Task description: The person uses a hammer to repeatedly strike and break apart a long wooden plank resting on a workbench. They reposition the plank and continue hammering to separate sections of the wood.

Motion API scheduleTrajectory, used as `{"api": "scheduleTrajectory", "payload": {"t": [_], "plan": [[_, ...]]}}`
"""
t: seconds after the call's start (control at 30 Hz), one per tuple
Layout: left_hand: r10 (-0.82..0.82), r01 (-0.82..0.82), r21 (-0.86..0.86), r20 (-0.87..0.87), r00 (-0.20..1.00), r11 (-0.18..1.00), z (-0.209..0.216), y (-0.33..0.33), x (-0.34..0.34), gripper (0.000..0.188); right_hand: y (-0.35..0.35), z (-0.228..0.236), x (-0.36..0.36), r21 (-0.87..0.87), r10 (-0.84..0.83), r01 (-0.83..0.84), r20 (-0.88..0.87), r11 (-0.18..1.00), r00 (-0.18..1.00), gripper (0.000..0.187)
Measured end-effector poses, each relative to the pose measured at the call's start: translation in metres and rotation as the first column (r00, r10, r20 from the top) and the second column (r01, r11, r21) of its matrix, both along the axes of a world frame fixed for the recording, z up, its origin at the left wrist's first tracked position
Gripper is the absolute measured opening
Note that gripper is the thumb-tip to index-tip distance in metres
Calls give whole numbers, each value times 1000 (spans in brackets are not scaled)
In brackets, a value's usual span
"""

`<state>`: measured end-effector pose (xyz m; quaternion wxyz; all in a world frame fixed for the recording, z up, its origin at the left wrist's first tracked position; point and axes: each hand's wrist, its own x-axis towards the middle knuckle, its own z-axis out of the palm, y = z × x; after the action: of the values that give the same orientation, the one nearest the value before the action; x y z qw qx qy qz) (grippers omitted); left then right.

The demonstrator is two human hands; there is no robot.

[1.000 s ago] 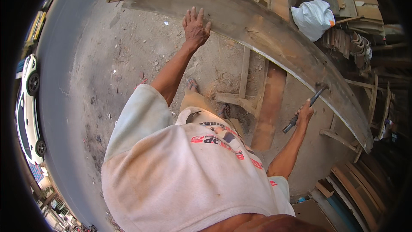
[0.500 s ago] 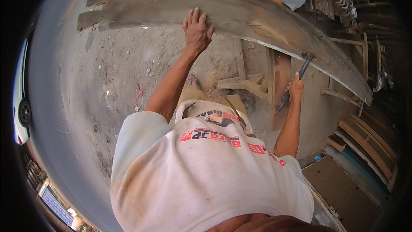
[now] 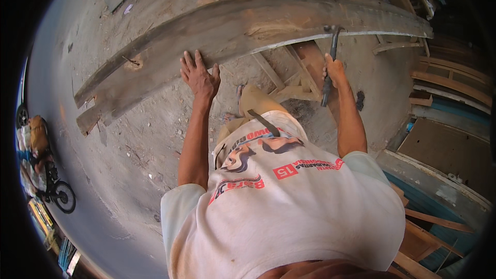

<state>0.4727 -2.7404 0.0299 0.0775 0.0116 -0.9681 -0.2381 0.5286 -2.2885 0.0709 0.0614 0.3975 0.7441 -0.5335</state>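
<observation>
My left hand lay flat, fingers spread, on the long weathered plank before me; my right hand kept a closed grip on the hammer, its head touching the plank's near edge.

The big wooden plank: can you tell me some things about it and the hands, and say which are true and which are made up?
1. The left hand lies flat on the plank. True.
2. The right hand holds a saw. False: it grips a hammer.
3. The hammer's head is up at the plank's near edge. True.
4. The plank lies on the ground. False: it rests raised on a wooden frame.
5. Both hands grip the hammer. False: only the right one does.
</observation>
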Motion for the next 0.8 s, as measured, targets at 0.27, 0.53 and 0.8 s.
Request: {"api": "scheduleTrajectory", "payload": {"t": [0.27, 0.53, 0.8], "plan": [[-181, 181, 7, 71, 981, 984, 43, 22, -68, 100, -18, -16, -14, -93, -309, 295, -317, 951, 897, 33], [-215, 232, -69, 194, 957, 970, 28, 26, -68, 121, -47, 83, -98, -455, -454, 167, -646, 874, 613, 38], [-188, 212, -79, 239, 953, 974, 39, 33, -71, 121, -60, 68, -201, -712, -609, 27, -580, 702, 541, 34]]}}
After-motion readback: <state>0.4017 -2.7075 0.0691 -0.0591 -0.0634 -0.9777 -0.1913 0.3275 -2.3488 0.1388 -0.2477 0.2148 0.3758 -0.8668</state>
